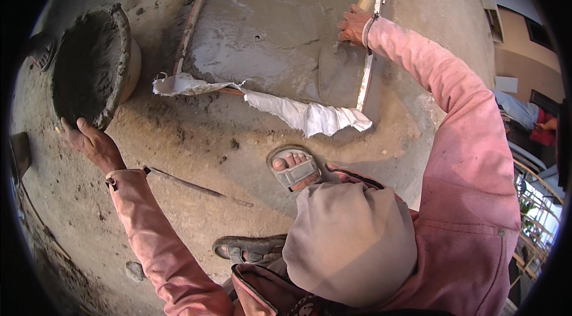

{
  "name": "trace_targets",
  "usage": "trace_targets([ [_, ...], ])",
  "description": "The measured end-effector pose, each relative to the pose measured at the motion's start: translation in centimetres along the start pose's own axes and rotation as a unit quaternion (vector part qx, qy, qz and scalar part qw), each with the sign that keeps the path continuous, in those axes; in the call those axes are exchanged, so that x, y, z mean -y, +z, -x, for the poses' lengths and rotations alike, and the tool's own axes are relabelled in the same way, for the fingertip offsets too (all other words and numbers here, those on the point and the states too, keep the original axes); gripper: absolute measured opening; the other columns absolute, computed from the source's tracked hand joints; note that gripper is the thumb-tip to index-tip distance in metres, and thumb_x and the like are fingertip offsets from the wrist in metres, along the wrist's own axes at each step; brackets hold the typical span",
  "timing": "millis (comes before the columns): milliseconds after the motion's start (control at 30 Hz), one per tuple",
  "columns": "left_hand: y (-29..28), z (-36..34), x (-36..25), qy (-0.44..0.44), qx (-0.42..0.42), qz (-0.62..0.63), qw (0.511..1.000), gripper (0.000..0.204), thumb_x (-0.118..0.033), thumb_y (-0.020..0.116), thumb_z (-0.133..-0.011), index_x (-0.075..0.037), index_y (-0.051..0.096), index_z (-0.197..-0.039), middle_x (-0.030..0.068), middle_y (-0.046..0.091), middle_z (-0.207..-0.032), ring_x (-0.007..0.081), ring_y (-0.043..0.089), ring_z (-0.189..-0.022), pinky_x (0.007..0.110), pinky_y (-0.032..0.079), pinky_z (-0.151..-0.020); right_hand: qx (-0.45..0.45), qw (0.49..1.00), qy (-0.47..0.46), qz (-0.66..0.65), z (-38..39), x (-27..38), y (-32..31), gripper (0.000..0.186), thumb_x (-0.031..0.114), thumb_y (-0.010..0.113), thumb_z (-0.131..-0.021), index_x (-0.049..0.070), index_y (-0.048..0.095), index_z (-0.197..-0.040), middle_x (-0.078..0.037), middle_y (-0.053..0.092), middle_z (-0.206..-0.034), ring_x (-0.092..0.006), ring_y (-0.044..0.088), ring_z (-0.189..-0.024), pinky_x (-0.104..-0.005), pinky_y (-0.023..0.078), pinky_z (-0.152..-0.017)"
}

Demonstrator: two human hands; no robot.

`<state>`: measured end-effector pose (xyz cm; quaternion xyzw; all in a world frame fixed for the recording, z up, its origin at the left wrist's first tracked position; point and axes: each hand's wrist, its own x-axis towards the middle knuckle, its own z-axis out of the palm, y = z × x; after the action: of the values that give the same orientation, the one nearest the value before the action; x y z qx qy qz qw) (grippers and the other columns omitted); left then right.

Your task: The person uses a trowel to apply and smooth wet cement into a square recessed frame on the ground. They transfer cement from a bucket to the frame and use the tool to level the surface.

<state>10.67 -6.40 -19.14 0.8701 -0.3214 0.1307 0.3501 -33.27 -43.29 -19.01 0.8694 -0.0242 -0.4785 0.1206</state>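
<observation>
Left hand (92,144): partly open at the near rim of the tub (132,68); whether it gripped could not be told.
Right hand (354,25): closed around the pale handle (365,2) of a trowel (325,74).
Trowel: lay on wet concrete (262,24), near the right wooden strip (365,80).
Tub: stood left of the concrete, mortar-coated inside.
Cloth (298,114): white, along the near edge.

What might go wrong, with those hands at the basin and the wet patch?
The left hand is at the basin; a pull might tip it. The right hand, gripping a pale handle over the wet grey surface, might gouge it. The thin rod on the ground could trip someone.
</observation>
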Motion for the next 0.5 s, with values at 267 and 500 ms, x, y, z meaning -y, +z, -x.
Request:
trace_targets([
  [267,0.2,0.0,-0.5,0.004,0.003,-0.011,1.000,0.051,-0.031,0.037,-0.096,-0.005,0.030,-0.139,0.0233,0.018,-0.146,0.0366,0.012,-0.136,0.045,0.009,-0.111,-0.110,0.927,0.056,-0.355,0.7,-0.9,2.1,0.033,0.028,0.063,-0.081,0.011,0.057,-0.109,-0.013,0.058,-0.108,-0.0345,0.053,-0.103,-0.0408,0.042,-0.087],
  [500,-0.4,0.1,-0.6,-0.012,0.010,-0.019,1.000,0.051,-0.032,0.035,-0.096,-0.006,0.027,-0.140,0.0218,0.014,-0.147,0.0359,0.009,-0.137,0.045,0.008,-0.111,-0.182,0.785,0.192,-0.560,3.1,7.5,5.6,0.031,0.032,0.058,-0.084,0.008,0.058,-0.103,-0.018,0.059,-0.096,-0.0353,0.055,-0.096,-0.0415,0.042,-0.083],
])
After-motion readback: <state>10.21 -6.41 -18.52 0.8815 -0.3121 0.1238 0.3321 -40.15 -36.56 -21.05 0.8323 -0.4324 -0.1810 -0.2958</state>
